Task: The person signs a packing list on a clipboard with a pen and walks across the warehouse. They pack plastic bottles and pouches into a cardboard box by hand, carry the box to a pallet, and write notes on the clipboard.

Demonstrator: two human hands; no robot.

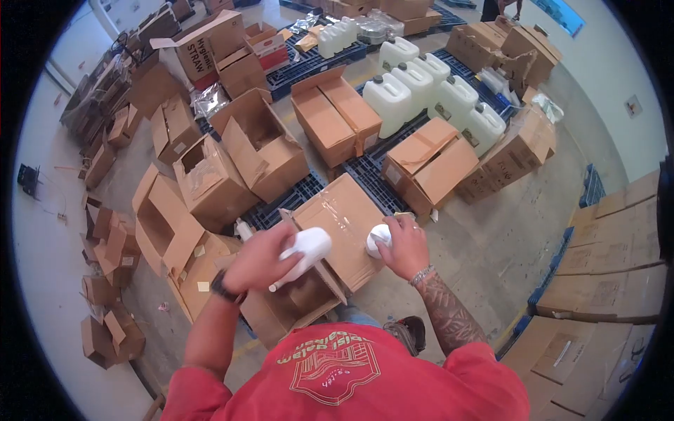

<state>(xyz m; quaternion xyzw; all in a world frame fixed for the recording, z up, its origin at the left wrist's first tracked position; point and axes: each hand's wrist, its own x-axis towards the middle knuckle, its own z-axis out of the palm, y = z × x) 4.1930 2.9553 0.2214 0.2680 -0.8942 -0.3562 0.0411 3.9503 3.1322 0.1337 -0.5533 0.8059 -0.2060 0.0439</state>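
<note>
My left hand (267,258) is wrapped round a white bottle (311,247), which lies tilted over the edge of an open cardboard box (298,298). My right hand (405,247) grips a second white container (378,240), round in outline, at the right side of a taped carton top (340,221). The inside of the open box is mostly shadowed. Another white bottle (243,229) shows just beyond my left hand, partly hidden.
Open cardboard boxes (261,144) stand ahead and to the left. White jerrycans (387,98) and a closed carton (430,163) are on blue pallets (365,181) ahead. Stacked cartons (604,259) line the right side. A person (500,8) is at the far top right.
</note>
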